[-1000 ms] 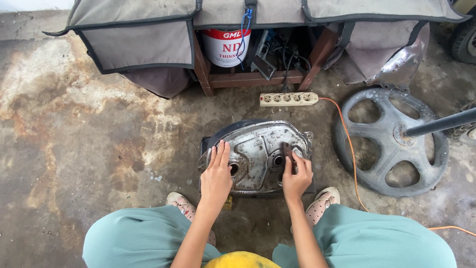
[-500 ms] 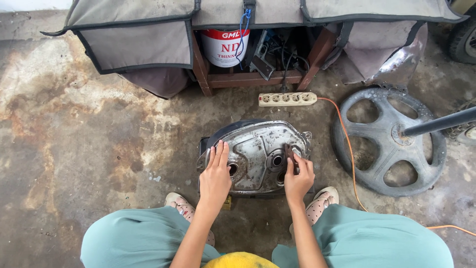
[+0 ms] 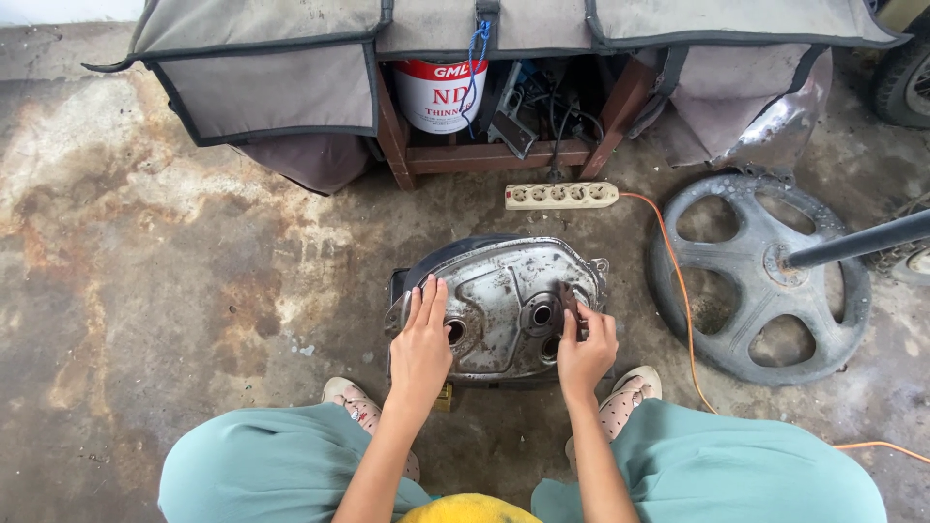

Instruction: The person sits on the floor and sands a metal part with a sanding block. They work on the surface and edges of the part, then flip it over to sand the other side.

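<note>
A grey, worn metal engine cover (image 3: pixel 504 295) with round holes lies on a dark block on the concrete floor between my knees. My left hand (image 3: pixel 421 344) rests flat on its left side, fingers together and stretched forward. My right hand (image 3: pixel 584 347) is closed around a small dark tool (image 3: pixel 569 300), whose tip presses on the cover's right side next to a round hole. My two feet in patterned shoes (image 3: pixel 625 392) stand just below the cover.
A spoked wheel (image 3: pixel 760 276) with a dark bar across it lies to the right. An orange cable (image 3: pixel 678 291) runs from a white power strip (image 3: pixel 562 196). Behind stand a wooden frame with a white-and-red can (image 3: pixel 441 92) and grey fabric bags (image 3: pixel 271 82).
My right hand and its tool have shifted slightly on the cover's right side. The left hand stays flat in place.
</note>
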